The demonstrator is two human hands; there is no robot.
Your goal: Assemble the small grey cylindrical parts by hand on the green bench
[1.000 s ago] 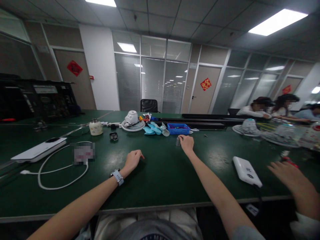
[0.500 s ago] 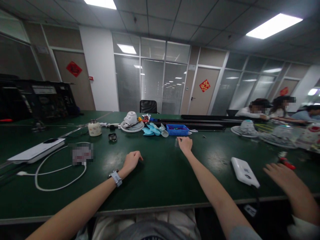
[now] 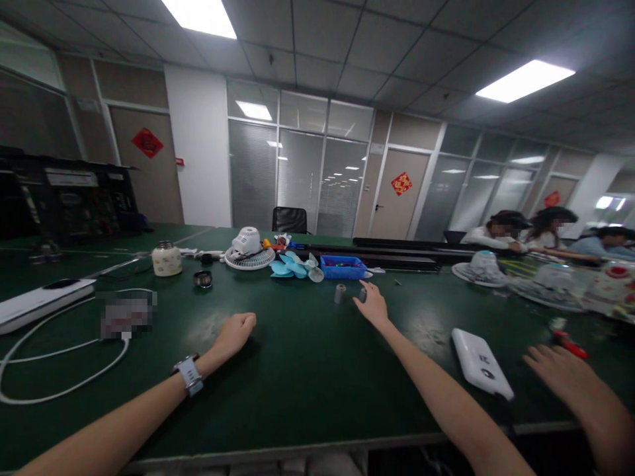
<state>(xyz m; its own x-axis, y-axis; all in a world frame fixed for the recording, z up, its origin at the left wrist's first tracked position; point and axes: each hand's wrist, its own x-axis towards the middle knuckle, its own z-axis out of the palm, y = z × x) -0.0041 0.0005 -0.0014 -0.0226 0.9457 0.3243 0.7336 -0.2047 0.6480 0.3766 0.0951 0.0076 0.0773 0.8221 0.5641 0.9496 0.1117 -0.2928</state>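
Observation:
My left hand [image 3: 234, 334], with a grey-strapped watch [image 3: 188, 373] at the wrist, rests on the green table with its fingers curled in. Nothing shows in it, though the palm side is hidden. Farther forward, my right hand [image 3: 373, 305] has thumb and index finger apart around a small grey cylinder [image 3: 364, 294], which it partly covers. Whether they touch it I cannot tell. A second grey cylinder [image 3: 340, 294] stands upright just left of that hand. Behind both lies a blue tray [image 3: 343, 268] with small parts in it.
Light-blue fan blades [image 3: 292, 266] and a white fan head [image 3: 248, 250] lie left of the tray. At left are a cream jar [image 3: 167, 259] and a white cable [image 3: 112, 367]. A white device [image 3: 481, 362] and a co-worker's hand [image 3: 560, 367] are at right, beside red-handled pliers [image 3: 570, 344].
My right hand has moved slightly right, away from the standing cylinder, and the second cylinder has come into view by its fingers. My left hand has drawn left and curled tighter. The view has shifted.

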